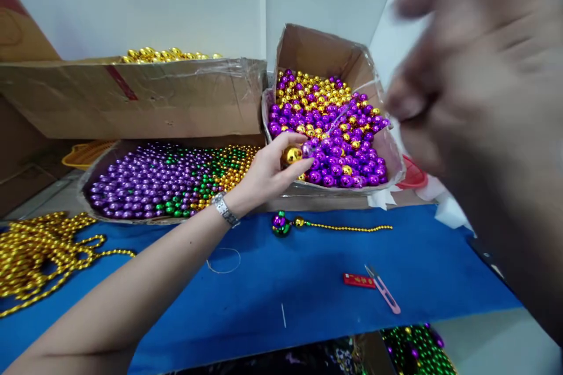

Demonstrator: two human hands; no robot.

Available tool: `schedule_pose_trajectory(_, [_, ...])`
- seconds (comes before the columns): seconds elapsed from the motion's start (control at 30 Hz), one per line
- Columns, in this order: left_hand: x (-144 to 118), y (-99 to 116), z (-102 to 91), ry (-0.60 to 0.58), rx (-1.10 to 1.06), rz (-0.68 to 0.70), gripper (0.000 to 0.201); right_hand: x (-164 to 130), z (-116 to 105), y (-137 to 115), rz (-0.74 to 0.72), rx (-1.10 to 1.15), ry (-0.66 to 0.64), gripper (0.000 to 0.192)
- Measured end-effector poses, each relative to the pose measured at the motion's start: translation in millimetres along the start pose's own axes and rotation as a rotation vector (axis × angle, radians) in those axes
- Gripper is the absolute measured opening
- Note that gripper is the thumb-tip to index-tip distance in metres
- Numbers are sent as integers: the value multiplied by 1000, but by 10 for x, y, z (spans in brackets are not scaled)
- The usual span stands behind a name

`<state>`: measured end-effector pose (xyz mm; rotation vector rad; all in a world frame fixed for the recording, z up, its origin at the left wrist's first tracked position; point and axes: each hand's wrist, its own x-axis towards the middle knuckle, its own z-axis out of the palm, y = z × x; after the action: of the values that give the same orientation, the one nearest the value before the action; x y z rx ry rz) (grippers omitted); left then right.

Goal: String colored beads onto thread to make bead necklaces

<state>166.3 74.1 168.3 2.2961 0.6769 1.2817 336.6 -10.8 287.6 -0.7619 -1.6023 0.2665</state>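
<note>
My left hand, with a metal-band watch on its wrist, pinches a shiny gold bead between thumb and fingers. A paler purple bead shows beside the gold one. Both are in front of the carton of purple and gold beads. From near them a thin pale thread slants up to the right. My right hand is raised close to the camera and blurred, its fingers bent together at the thread's upper end; the grip itself is smeared.
Another carton holds purple, green and gold beads. Gold bead strings lie left on the blue cloth. A beaded piece with a gold chain, pink thread snips, a red packet and a thread loop lie there.
</note>
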Motion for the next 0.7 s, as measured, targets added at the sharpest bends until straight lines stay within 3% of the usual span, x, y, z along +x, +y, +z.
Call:
schedule_pose_trajectory(0.13, [-140,-79,103,-147,-368,-197,32,210,42,55,-162,68,113,18])
schedule_pose_trajectory(0.23, [-311,-149,156,-212,-549,-351,27,399,-36,154,-142,111,138,19])
schedule_pose_trajectory(0.33, [-459,-220,191,-192,-566,-458,21,479,-110,302,-37,122,119,18])
schedule_pose_trajectory(0.5, [-653,-272,286,-86,-516,-491,27,413,-228,580,61,125,173,17])
schedule_pose_trajectory(0.6, [-736,-250,320,-91,-524,-529,27,336,-279,667,119,188,214,15])
schedule_pose_trajectory(0.7, [-749,-205,294,-153,-592,-566,33,274,-252,610,130,249,172,14])
